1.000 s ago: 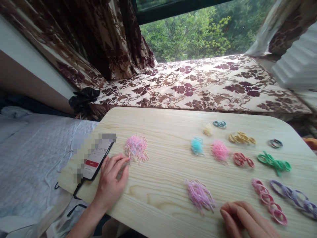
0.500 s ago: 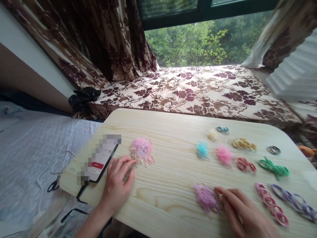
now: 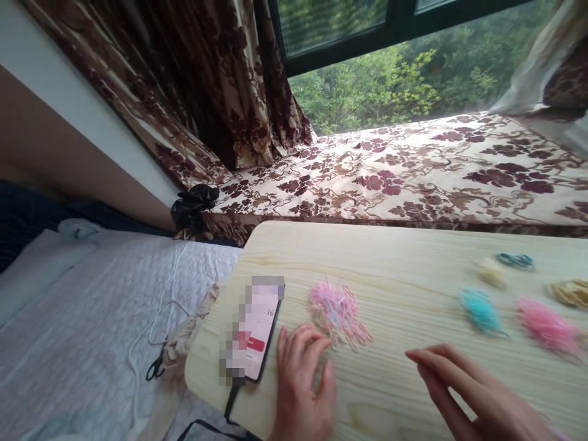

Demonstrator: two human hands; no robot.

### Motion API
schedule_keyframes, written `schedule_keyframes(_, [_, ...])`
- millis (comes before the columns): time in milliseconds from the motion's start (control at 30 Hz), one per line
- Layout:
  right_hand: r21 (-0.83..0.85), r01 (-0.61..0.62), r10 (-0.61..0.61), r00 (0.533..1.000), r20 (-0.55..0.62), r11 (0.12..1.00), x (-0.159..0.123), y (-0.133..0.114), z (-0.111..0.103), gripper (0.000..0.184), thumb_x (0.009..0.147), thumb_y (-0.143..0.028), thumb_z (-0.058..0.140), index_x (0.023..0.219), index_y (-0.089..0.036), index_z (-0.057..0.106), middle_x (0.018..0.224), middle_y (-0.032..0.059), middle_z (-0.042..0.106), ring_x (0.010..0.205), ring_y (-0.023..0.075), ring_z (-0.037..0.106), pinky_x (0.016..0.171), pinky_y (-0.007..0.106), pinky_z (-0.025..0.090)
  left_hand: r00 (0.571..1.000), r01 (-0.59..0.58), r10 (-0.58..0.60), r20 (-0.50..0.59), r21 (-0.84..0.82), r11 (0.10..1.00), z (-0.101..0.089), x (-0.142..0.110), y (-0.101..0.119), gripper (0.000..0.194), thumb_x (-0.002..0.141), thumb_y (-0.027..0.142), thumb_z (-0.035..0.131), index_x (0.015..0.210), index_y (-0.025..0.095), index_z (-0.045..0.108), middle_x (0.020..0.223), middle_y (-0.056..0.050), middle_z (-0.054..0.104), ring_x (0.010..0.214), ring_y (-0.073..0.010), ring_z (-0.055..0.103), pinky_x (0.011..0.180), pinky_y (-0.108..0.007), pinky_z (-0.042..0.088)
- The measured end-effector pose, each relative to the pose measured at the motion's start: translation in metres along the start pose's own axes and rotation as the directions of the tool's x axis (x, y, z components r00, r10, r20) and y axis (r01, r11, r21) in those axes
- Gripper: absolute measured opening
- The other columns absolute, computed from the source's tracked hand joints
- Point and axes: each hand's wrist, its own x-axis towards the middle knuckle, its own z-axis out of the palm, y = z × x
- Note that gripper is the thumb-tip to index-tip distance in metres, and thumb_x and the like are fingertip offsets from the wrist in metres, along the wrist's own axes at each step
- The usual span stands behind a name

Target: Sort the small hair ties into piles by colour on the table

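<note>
A loose pile of small mixed-colour elastic hair bands (image 3: 340, 312), mostly pink, lies on the pale wooden table (image 3: 395, 257). Just below it rests my left hand (image 3: 305, 383), open, its thumb apart from the curled fingers and its index fingertip at the pile's edge. My right hand (image 3: 473, 392) hovers over the table to the right of the pile. Its thumb and fingertips are pinched together, and no band shows between them. Nearest to this hand are a turquoise pile of bands (image 3: 482, 311) and a bright pink pile (image 3: 549, 324).
A phone (image 3: 264, 331) lies left of my left hand, with a black strap below it. Farther back are a cream pile (image 3: 492, 272), blue-grey hair ties (image 3: 515, 261) and yellow ties (image 3: 572, 293). A bed (image 3: 105, 306) with white cables adjoins the left side.
The view has swung left, so the table's contents appear farther right. My right hand has left the purple pile, now out of view, and come nearer the mixed pile. My left hand stays beside it.
</note>
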Motion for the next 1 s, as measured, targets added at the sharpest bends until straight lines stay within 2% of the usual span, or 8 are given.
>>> schedule_keyframes(133, [0.055,-0.13,0.123,0.985,0.122,0.99,0.016,-0.005,0.023,0.023,0.097,-0.037,0.052,0.104,-0.026,0.072,0.092,0.003,0.073,0.078,0.0136,0.073,0.066,0.019,0.057,0.996,-0.074,0.077,0.05,-0.067,0.995,0.001,-0.001,-0.009,0.037,0.086,0.01,0.054,0.118,0.026,0.06,0.109,-0.009,0.07,0.114,-0.028,0.065,0.113,-0.061,0.038])
schedule_keyframes(233, [0.065,-0.2,0.188,0.97,0.156,0.978,0.019,-0.002,0.032,0.026,0.097,-0.04,0.051,0.098,-0.026,0.073,0.089,0.0035,0.073,0.077,0.0151,0.073,0.067,0.021,0.058,0.999,-0.029,0.032,0.022,-0.13,0.991,0.002,0.001,-0.005,0.035,0.085,0.012,0.056,0.116,0.026,0.061,0.106,-0.009,0.07,0.113,-0.0291,0.065,0.113,-0.063,0.038])
schedule_keyframes(333, [0.063,-0.181,0.175,0.981,0.085,0.981,0.016,0.002,0.04,0.026,0.095,-0.042,0.054,0.096,-0.024,0.072,0.088,0.0033,0.073,0.078,0.0155,0.073,0.068,0.021,0.058,0.997,0.06,-0.068,-0.04,-0.182,0.982,0.002,0.004,0.005,0.032,0.084,0.009,0.053,0.11,0.026,0.062,0.103,-0.009,0.069,0.112,-0.0288,0.064,0.114,-0.064,0.035])
schedule_keyframes(400, [0.039,-0.118,0.12,0.991,-0.053,0.992,0.014,0.005,0.046,0.027,0.094,-0.045,0.054,0.096,-0.024,0.071,0.088,0.0031,0.074,0.077,0.0156,0.074,0.068,0.022,0.058,0.995,0.08,-0.09,-0.042,-0.192,0.978,0.002,0.006,0.011,0.033,0.082,0.006,0.051,0.106,0.025,0.062,0.102,-0.008,0.068,0.111,-0.027,0.063,0.115,-0.062,0.034])
schedule_keyframes(500, [-0.003,-0.036,0.035,0.976,-0.216,0.999,0.011,0.007,0.054,0.03,0.094,-0.048,0.052,0.093,-0.025,0.071,0.087,0.0022,0.074,0.074,0.0156,0.074,0.067,0.022,0.058,0.996,0.082,-0.089,-0.028,-0.179,0.98,0.0,0.008,0.014,0.035,0.078,0.001,0.049,0.103,0.024,0.061,0.102,-0.006,0.067,0.109,-0.0245,0.063,0.115,-0.061,0.034])
schedule_keyframes(633, [0.01,-0.02,0.022,0.976,-0.215,1.0,0.012,0.008,0.053,0.032,0.094,-0.05,0.05,0.091,-0.027,0.072,0.087,0.0008,0.075,0.072,0.0153,0.074,0.062,0.022,0.057,0.994,0.112,-0.113,0.006,-0.142,0.983,-0.002,0.01,0.014,0.031,0.078,0.001,0.051,0.097,0.024,0.061,0.102,-0.004,0.065,0.107,-0.0228,0.063,0.114,-0.06,0.034])
schedule_keyframes(833, [0.077,-0.142,0.147,0.987,-0.06,0.987,0.018,0.003,0.045,0.034,0.089,-0.051,0.048,0.088,-0.028,0.073,0.088,0.0028,0.076,0.072,0.0188,0.074,0.059,0.027,0.055,0.993,0.12,-0.119,0.028,-0.055,0.991,-0.002,0.013,0.017,0.029,0.077,0.003,0.055,0.094,0.024,0.064,0.101,-0.002,0.066,0.105,-0.0211,0.063,0.116,-0.056,0.035])
schedule_keyframes(1000, [0.085,-0.134,0.142,0.985,-0.098,0.987,0.021,-0.004,0.044,0.035,0.089,-0.047,0.042,0.083,-0.027,0.071,0.085,0.0033,0.076,0.07,0.0191,0.073,0.056,0.028,0.053,0.996,0.086,-0.086,-0.005,0.007,0.996,-0.001,0.011,0.023,0.033,0.078,0.006,0.058,0.102,0.025,0.067,0.102,-0.003,0.067,0.103,-0.0232,0.063,0.112,-0.055,0.04])
